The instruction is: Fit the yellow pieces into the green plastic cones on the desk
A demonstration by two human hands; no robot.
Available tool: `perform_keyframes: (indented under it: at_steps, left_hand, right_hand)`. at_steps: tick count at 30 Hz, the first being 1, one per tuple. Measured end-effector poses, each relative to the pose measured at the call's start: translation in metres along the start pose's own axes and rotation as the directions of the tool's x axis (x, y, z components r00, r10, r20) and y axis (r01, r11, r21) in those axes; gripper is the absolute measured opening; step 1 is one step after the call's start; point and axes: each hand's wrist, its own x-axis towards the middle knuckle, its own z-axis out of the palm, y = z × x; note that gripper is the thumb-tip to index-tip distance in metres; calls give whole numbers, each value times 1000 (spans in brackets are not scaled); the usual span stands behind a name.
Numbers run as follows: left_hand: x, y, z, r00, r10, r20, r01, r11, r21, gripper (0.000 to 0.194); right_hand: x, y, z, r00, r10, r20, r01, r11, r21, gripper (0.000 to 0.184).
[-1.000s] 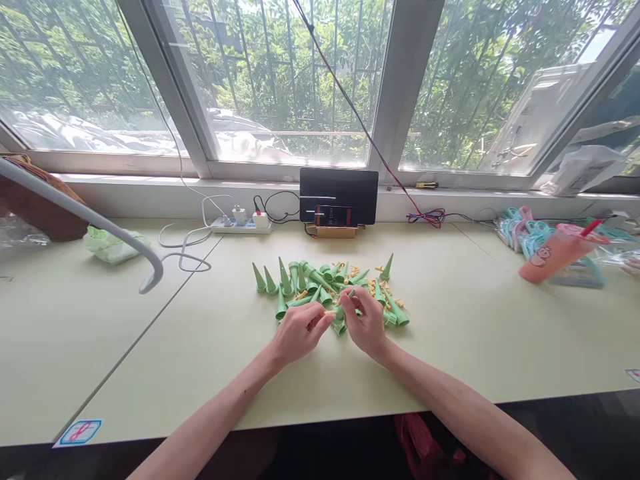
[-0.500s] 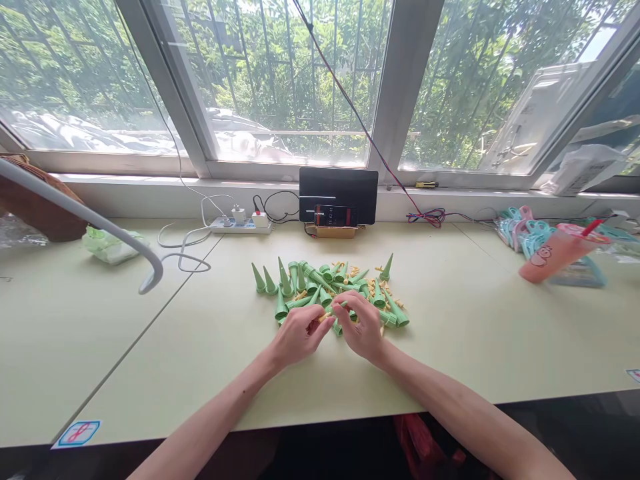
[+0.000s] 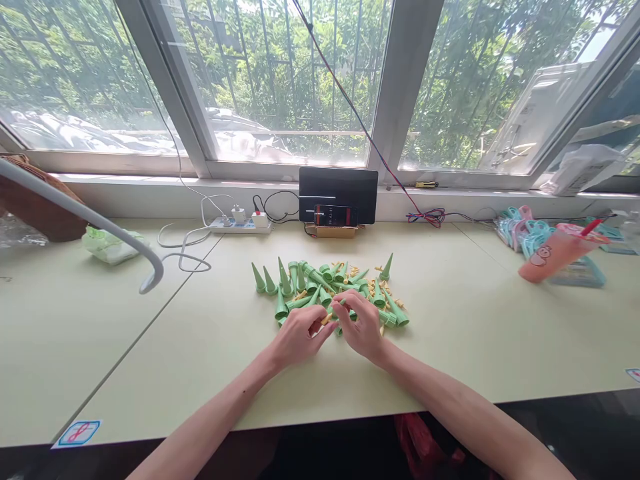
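On the near left edge of the pale table (image 3: 200, 360) is a sticker (image 3: 77, 434). Beyond it, my two hands come close together over the middle. My left hand (image 3: 299, 335) pinches a small yellow piece (image 3: 327, 320); my right hand (image 3: 364, 327) has its fingers curled round a green cone (image 3: 343, 303), mostly hidden. I can't tell whether the two parts touch. Just past my fingers lies a heap of green cones (image 3: 314, 274), yellow bits among them, with several cones upright at its left. Farther right leans a pink cup (image 3: 550, 255); at the far side, a phone (image 3: 336, 216) stands before a dark screen (image 3: 339, 187).
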Motion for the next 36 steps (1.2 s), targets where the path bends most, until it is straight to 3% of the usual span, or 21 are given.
perform_keyframes:
  at_steps: [13, 29, 36]
  left_hand:
    - [-1, -3, 4, 1000, 14, 20, -15, 1000, 21, 34]
    - [-1, -5, 0, 978, 94, 185, -77, 993, -94, 31]
    - [1, -5, -2, 988, 91, 128, -86, 995, -40, 27]
  right_hand:
    - [5, -1, -1, 999, 40, 4, -40, 999, -25, 21]
    - [8, -3, -2, 988, 145, 54, -144, 989, -29, 28]
    - [6, 1, -2, 980, 195, 28, -195, 981, -8, 26]
